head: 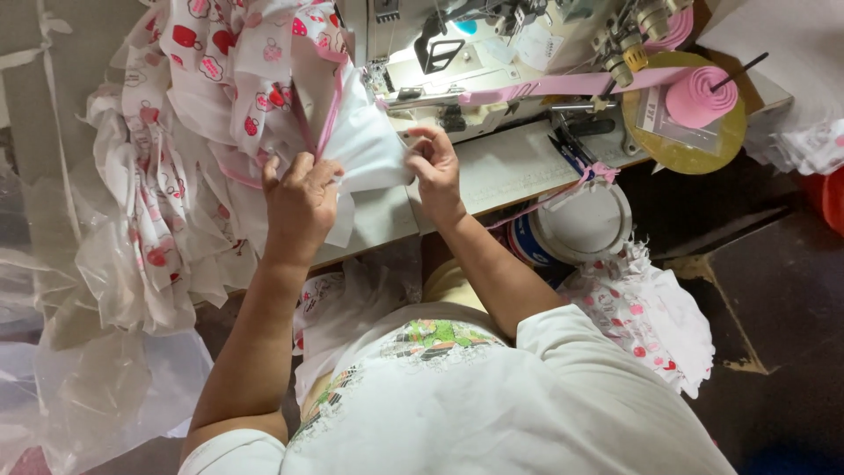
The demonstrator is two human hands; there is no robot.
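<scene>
My left hand (301,200) grips a white fabric piece (369,145) with pink edge trim, pinching it near its lower left. At the piece's right corner my right hand (437,167) pinches the same fabric, fingers closed on it. The fabric leads up toward the needle area of a white sewing machine (457,53). A pink binding tape (563,84) runs across the machine's front from a pink roll (699,97) on a yellow disc at the right.
A heap of white cloth printed with red shapes (189,132) hangs off the table at the left, over clear plastic bags (105,387). More printed pieces (651,317) lie at the lower right. A round white container (585,220) sits beside the table edge.
</scene>
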